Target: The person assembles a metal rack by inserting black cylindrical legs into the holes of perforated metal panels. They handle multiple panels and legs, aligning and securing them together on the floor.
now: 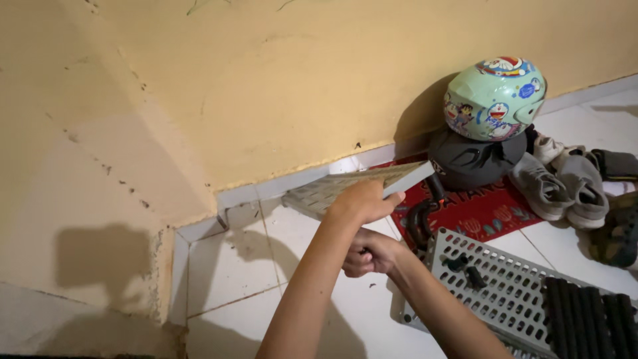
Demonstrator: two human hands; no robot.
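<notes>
My left hand (362,201) grips the near edge of a grey slotted plastic panel (332,189) and holds it tilted just above the white tiled floor (232,266), close to the yellow wall. My right hand (369,252) sits just below it with the fingers curled into a fist; I see nothing in it. A black curved piece (419,225) stands right of that fist. A second grey perforated panel (505,292) lies flat on the floor under my right forearm.
Black tubes (591,316) and small black connectors (465,271) lie on the flat panel. A mint-green cartoon helmet (495,100) rests on a dark helmet (473,165) over a red mat (478,214). Grey shoes (565,186) are at the right.
</notes>
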